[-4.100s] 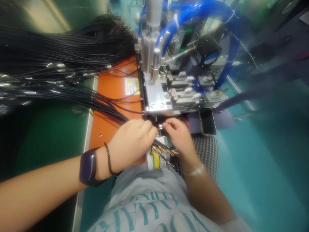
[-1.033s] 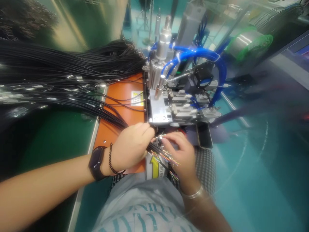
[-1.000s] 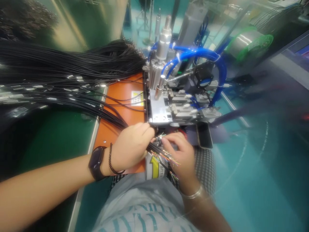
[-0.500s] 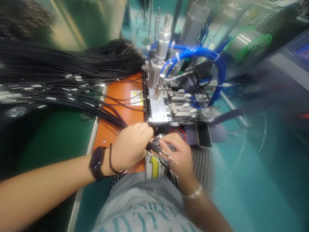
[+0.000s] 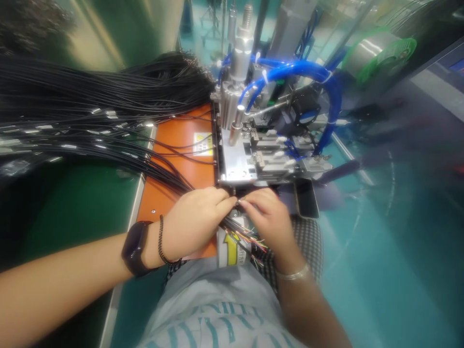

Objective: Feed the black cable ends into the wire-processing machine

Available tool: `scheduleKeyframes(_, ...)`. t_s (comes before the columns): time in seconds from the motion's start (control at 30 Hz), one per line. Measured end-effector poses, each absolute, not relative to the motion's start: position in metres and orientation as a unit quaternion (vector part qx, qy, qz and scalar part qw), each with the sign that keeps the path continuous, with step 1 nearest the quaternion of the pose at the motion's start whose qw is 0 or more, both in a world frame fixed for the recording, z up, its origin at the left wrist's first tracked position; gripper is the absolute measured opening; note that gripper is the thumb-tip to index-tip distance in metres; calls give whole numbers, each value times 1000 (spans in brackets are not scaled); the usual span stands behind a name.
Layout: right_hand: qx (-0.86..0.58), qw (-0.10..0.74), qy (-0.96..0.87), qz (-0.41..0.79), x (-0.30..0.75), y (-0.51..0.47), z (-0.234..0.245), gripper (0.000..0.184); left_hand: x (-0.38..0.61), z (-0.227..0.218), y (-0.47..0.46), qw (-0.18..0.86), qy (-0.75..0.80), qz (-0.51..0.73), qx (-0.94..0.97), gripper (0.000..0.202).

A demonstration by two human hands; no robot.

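Fingers point(image 5: 221, 200), left hand point(image 5: 192, 224), wrapped over black cable bundle point(image 5: 236, 226).

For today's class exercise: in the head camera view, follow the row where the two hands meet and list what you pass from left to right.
Green bench mat, orange panel, left hand, right hand, checkered fabric, teal floor.

A dark watch point(image 5: 135, 248), a thin braided black bracelet point(image 5: 160, 239) just beside it (like string), a silver bangle point(image 5: 293, 275) across from it, and a pale shirt point(image 5: 213, 304) with teal letters.
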State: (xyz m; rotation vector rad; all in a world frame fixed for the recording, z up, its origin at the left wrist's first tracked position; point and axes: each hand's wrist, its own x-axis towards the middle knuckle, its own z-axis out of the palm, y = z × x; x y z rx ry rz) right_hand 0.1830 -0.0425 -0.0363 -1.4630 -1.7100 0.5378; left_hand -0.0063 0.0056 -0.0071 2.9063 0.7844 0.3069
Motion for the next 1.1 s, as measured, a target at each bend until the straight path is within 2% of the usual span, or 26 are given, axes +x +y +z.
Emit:
scheduleKeyframes(0.13, -646, 392, -581, 301, 184, -45, -42, 12, -8, -16, 6, 10, 232, 171, 958, 27)
scheduleKeyframes(0.27, -643, 383, -503, 431, 188, -46, -43, 12, -8, -23, 6, 5, 214, 186, 959, 24)
scheduleKeyframes(0.4, -634, 399, -459, 477, 188, -44, -43, 11, -7, -23, 7, 9, 209, 185, 960, 25)
scheduleKeyframes(0.57, -624, 435, -425, 491, 182, -42, -48, 11, -8, -20, 9, -1, 209, 165, 964, 25)
scheduleKeyframes(0.93, -613, 498, -439, 429, 177, -45, -57, 13, -6, -15, 7, -26, 210, 119, 970, 28)
scheduleKeyframes(1.1, -621, 501, -448, 403, 177, -44, -55, 11, -3, -11, 6, -25, 218, 91, 971, 34)
